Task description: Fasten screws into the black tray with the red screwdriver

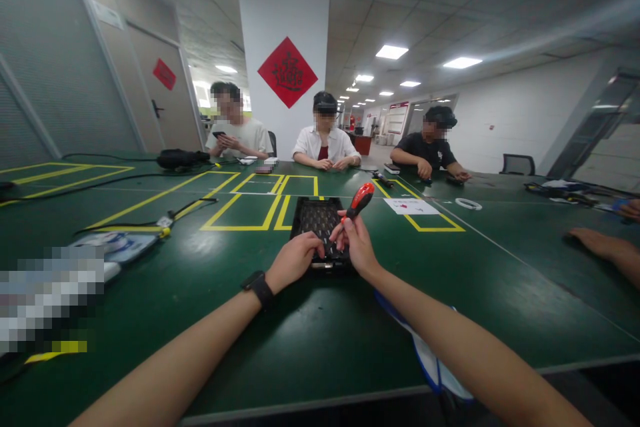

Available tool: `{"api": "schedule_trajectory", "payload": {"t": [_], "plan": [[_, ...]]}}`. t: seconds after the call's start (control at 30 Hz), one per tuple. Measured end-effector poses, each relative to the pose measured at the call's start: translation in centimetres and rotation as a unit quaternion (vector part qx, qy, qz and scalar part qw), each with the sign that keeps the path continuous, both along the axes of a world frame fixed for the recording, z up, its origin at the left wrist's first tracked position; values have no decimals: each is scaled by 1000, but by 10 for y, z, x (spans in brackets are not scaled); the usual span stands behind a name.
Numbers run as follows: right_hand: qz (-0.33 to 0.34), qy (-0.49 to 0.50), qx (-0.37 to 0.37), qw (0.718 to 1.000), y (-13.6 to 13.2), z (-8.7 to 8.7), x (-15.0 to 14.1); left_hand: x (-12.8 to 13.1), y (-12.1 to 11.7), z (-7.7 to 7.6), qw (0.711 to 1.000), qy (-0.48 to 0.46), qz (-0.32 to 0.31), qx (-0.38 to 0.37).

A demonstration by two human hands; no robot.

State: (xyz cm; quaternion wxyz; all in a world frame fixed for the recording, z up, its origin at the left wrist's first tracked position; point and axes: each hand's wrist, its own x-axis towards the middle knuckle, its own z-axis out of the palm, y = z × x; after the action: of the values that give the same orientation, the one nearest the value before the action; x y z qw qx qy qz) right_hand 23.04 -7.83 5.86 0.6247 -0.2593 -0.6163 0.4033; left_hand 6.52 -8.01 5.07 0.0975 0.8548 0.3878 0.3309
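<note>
A black open case (314,215) with many small compartments or parts inside lies on the green table in front of me. My right hand (356,240) grips a screwdriver (361,200) with a red and black handle. Its handle points up and away to the right, and its tip is hard to make out over the case. At the case's near left side, my left hand (301,253) has its fingers curled down to the interior. Whatever those fingertips hold, if anything, is too small to tell. A dark watch (259,288) is on my left wrist.
Yellow tape outlines (240,227) mark the green table (225,320). A printed sheet (413,206) and a white tape ring (469,203) lie right of the case. Cables and a flat packet (125,245) are at left. Several people sit around; another person's hand (587,238) rests at right.
</note>
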Motion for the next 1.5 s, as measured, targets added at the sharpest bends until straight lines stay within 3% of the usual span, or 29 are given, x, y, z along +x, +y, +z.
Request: {"api": "schedule_trajectory", "payload": {"t": [0.3,0.77,1.5], "plan": [[-32,35,-10,999,3,0,1,1,-6,4,1000,-3,15,17],[-29,34,-10,999,3,-1,0,1,0,0,998,44,8,38],[-20,28,-9,999,-1,2,1,0,1,2,999,41,1,17]]}}
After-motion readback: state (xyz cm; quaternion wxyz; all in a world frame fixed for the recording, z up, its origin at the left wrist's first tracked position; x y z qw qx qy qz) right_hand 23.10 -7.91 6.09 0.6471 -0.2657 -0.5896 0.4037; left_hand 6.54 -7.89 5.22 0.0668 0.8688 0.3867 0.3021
